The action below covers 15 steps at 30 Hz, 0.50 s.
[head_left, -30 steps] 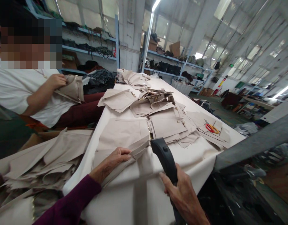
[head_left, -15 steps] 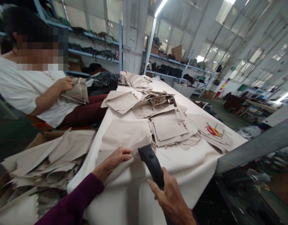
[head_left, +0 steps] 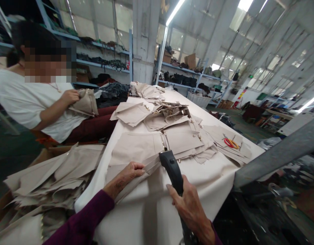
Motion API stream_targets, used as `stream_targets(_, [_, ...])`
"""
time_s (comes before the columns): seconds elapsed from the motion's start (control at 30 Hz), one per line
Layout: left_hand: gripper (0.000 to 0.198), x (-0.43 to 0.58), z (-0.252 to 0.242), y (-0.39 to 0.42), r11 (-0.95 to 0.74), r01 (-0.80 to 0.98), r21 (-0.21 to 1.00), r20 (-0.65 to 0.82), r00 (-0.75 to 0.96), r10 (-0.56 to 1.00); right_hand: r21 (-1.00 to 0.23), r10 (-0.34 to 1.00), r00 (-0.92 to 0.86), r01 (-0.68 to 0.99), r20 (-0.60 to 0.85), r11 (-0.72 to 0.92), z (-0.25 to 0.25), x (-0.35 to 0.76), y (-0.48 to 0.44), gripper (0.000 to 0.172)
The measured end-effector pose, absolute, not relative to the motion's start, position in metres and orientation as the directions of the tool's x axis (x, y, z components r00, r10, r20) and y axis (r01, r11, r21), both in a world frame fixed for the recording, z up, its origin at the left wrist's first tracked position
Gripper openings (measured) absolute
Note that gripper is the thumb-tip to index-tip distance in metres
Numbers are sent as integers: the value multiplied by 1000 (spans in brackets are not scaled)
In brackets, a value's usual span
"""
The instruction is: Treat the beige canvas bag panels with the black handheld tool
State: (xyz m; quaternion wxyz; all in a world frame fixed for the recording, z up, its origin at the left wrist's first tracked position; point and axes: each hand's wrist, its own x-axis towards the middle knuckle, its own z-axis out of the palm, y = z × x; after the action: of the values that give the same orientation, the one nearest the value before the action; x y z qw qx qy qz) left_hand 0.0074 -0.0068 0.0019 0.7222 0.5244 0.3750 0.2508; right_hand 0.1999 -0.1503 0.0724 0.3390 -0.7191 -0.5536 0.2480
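Note:
My left hand [head_left: 127, 177] pinches the edge of a folded beige bag panel [head_left: 152, 165] between thumb and fingers, near the front of the table. In my right hand [head_left: 191, 200] is a black clipper-shaped tool [head_left: 172, 168], the fingers wrapped round its handle. The tool's head sits at the right end of the panel's edge; whether it touches is too fine to tell. Just beyond lie a flat beige panel [head_left: 136, 146] and a stack of beige panels with metal fittings [head_left: 182, 139].
More beige pieces [head_left: 132, 114] cover the white table cloth [head_left: 128, 217]. Red-and-yellow-handled scissors [head_left: 231, 143] lie at the right. A box of beige pieces [head_left: 60, 170] stands at the left. A seated co-worker [head_left: 52, 109] holds a beige piece. A metal beam [head_left: 276, 156] crosses at right.
My right hand has moved the black tool a little to the right along the panel's edge, towards its end. My left hand keeps its pinch on the panel.

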Motion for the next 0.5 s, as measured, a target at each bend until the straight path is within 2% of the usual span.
stream_targets(0.13, [26, 10, 4, -6, 239, 94, 966, -247, 601, 760, -777, 959, 277, 589, -64, -222, 89, 218, -165, 23])
stream_targets(0.2, [24, 15, 6, -13, 103, 175, 979, -189, 597, 780, -777, 958, 275, 585, -82, -234, 89, 227, -179, 25])
stream_targets(0.23, [23, 17, 6, -20, -22, 229, 973, -123, 597, 793, -775, 957, 280, 586, -81, -237, 87, 232, -186, 26])
stream_targets(0.3, [24, 23, 6, -39, -337, 356, 871, 46, 625, 779, -767, 953, 290, 591, -88, -251, 81, 240, -198, 28])
stream_targets(0.37, [27, 28, 7, -60, -589, 458, 666, 152, 690, 708, -749, 948, 301, 604, -102, -273, 76, 247, -208, 29])
stream_targets(0.43, [25, 29, 9, -74, -702, 492, 515, 133, 764, 632, -737, 946, 301, 611, -121, -289, 75, 251, -216, 30])
stream_targets(0.5, [20, 28, 14, -75, -723, 498, 479, 123, 777, 617, -742, 944, 296, 600, -143, -301, 75, 254, -221, 32])
